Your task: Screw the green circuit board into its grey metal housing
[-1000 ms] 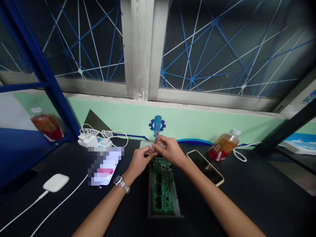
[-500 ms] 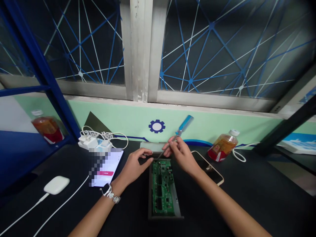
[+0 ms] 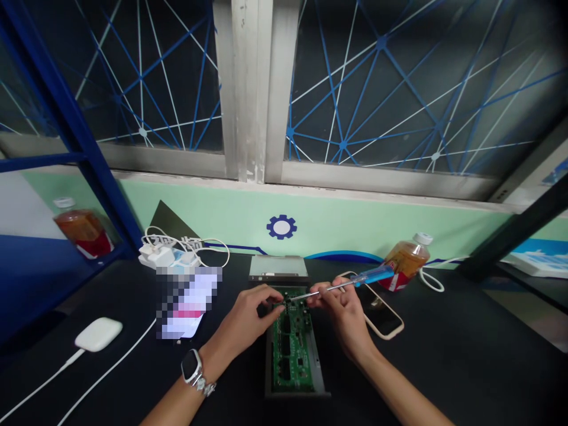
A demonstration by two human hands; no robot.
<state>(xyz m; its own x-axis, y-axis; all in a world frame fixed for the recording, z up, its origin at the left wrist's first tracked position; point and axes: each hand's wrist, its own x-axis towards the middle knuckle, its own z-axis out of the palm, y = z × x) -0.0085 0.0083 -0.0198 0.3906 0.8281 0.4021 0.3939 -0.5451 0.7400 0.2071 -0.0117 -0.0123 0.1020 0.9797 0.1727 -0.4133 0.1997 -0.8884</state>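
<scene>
I see the left hand angled in over the worktop from the lower left, thumb and fingers bent at the far end of the circuit board; I can't tell whether they pinch anything. The board lies lengthwise in its metal tray, between my two hands. The right hand grips the screwdriver by its shaft, fingers curled, the shaft sloping leftward over the board, the blue handle jutting right above a phone.
</scene>
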